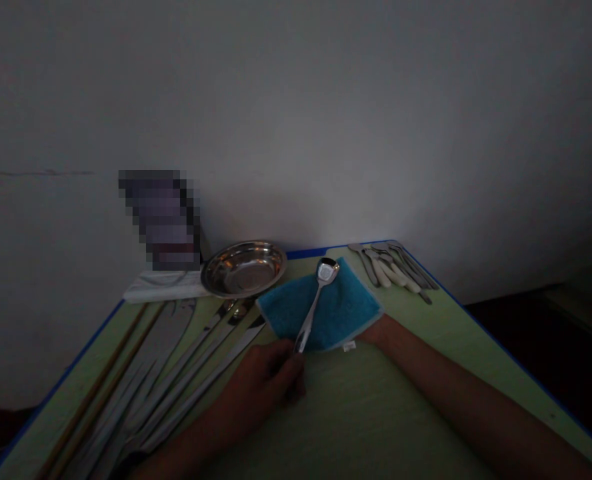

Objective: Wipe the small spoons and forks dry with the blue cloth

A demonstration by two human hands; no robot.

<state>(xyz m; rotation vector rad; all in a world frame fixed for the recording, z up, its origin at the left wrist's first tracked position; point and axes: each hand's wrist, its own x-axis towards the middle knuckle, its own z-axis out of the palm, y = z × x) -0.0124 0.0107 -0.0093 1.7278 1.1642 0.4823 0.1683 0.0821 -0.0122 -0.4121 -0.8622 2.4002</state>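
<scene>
My left hand (pixel 276 373) is closed round the handle end of a shiny metal spoon (pixel 316 300). The spoon points away from me, its squarish bowl uppermost, over a blue cloth (pixel 286 307) with a pale edge and a small white tag. My right hand (pixel 373 331) reaches in from the right and goes under the cloth. Only its wrist side shows; the fingers are hidden beneath the fabric, which spreads out over them.
A round steel bowl (pixel 243 270) stands at the back by the wall. Left lie long utensils (pixel 191 373) and wooden chopsticks (pixel 103 380). Several spoons and forks (pixel 393 267) lie at the back right. A blurred-out upright panel (pixel 163 220) stands behind a white packet (pixel 163 285). Blue edging (pixel 501 350) rims the green table.
</scene>
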